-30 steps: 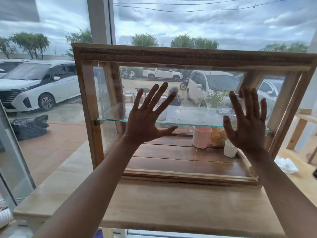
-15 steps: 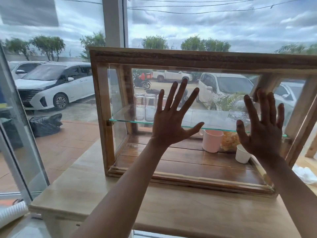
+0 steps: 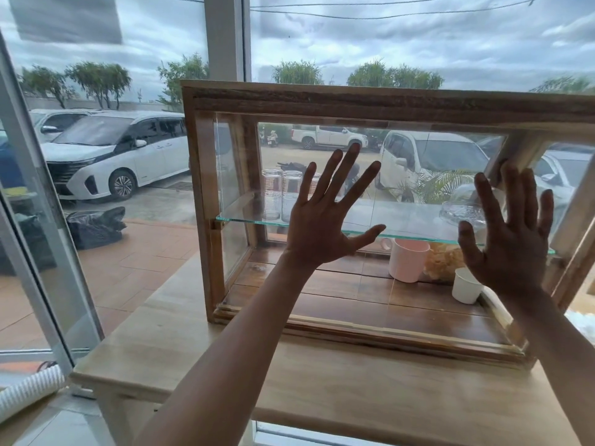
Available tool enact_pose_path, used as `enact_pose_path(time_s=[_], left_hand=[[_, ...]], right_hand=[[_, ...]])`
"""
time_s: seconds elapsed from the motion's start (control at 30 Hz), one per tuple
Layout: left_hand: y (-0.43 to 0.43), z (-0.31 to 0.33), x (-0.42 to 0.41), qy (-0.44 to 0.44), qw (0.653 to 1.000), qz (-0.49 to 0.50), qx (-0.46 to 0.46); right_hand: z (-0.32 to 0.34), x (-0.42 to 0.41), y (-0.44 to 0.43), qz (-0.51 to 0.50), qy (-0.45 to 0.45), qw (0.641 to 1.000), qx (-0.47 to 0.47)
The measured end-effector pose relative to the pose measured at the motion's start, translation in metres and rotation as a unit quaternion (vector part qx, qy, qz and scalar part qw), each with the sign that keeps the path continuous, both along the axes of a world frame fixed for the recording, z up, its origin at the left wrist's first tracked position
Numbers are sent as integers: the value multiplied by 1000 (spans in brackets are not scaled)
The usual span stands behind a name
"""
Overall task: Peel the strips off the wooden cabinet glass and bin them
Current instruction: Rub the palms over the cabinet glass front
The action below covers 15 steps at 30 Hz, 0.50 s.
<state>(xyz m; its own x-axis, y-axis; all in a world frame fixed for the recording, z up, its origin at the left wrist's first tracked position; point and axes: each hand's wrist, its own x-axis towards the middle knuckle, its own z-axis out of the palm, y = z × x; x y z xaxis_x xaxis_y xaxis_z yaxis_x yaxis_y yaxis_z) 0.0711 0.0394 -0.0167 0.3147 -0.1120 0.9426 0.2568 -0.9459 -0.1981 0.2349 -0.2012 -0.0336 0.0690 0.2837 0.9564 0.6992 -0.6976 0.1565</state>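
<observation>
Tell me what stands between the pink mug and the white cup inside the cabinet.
In the head view, a clear bag of pale snacks sits between the pink mug and white cup, slightly behind them.

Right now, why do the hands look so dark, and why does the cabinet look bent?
Head view: bright cloudy daylight comes through the window behind the cabinet, so the left hand and right hand are backlit and dim; the wide lens bows the cabinet's top edge; the glass shows faint pale reflections; the picture is mostly sharp.
</observation>
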Motion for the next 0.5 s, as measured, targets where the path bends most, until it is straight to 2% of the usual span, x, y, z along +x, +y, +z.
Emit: enact_pose_path(time_s=[0.5], left_hand=[[29,1,-17,7,1000,-2,14]], right_hand=[[1,-2,-1,0,12,1000,-4]])
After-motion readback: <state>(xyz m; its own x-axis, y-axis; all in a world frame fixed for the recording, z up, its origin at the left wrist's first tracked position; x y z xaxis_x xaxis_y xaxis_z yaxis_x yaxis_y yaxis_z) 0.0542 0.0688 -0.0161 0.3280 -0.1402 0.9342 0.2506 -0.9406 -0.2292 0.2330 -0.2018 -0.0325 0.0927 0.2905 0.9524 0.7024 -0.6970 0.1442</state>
